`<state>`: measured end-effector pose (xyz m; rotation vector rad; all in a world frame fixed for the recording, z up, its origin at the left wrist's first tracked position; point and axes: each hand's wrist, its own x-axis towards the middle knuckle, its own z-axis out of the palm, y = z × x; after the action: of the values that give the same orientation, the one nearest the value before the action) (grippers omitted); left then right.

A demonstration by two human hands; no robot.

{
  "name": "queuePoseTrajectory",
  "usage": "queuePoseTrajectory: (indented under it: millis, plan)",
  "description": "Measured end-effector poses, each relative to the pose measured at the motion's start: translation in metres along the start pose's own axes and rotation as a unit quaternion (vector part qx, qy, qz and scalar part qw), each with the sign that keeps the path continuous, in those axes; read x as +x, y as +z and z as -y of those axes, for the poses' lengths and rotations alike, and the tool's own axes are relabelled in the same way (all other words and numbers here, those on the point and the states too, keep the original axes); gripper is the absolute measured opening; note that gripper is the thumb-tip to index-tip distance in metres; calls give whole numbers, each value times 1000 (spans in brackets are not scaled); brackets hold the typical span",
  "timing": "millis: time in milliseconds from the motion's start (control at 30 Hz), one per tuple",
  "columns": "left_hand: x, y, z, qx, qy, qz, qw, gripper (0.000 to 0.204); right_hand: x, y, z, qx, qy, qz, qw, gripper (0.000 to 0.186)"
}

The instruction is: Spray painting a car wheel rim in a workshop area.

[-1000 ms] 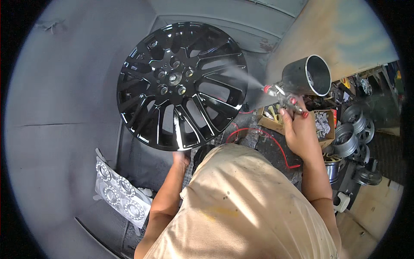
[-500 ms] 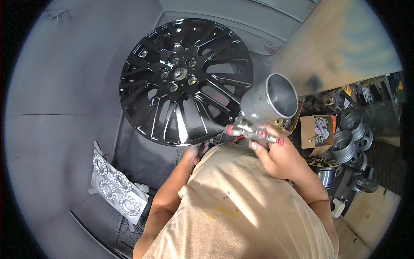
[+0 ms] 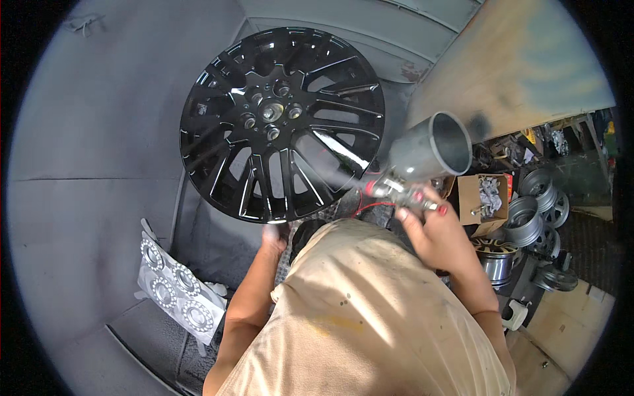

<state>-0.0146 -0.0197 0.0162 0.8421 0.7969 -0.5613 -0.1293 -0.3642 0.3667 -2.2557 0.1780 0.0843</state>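
A glossy black alloy wheel [image 3: 300, 142] with many spokes stands face toward me. My left hand [image 3: 275, 237] is at its lower edge, with the fingers hidden by the rim and partly blurred. To the right of the wheel, my right hand [image 3: 429, 231] is closed around a spray gun [image 3: 403, 191] with red fittings. A large grey metal cup [image 3: 429, 148] tops the gun, tilted with its round end toward the right. The nozzle points left at the wheel, and a faint mist shows between the two.
Grey walls [image 3: 99, 132] enclose the left and back. A silver-white sheet with ring patterns [image 3: 178, 284] rests at lower left. On the right are a tan panel [image 3: 508, 66], a cardboard box [image 3: 485, 204] and several bare wheels [image 3: 525, 221]. A red hose [image 3: 370, 208] runs below the gun.
The black wheel has turned clockwise. My left hand has shifted left along its lower edge. My right hand has carried the spray gun slightly to the right.
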Motion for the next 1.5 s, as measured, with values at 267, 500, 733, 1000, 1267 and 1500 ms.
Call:
queuePoseTrajectory:
  millis: [267,500,733,1000,1267,1500]
  plan:
    - [7,2,-44,15,118,-48,992,37,14,1,-10,-53,7,-38,998,28]
    - [2,10,-20,17,66,-47,997,20,27,-5,-14,-84,24,-157,984,26]
    - [-10,30,14,29,37,-41,998,29,19,16,11,37,-64,-12,997,26]
    - [-17,31,27,151,-102,4,983,23,28,12,-8,-47,-35,-67,996,29]
    - [1,6,20,122,-88,3,989,17,30,-1,-16,-17,49,-149,987,28]
    - [15,-5,-39,57,91,-17,994,37,5,20,-1,69,-65,14,995,27]
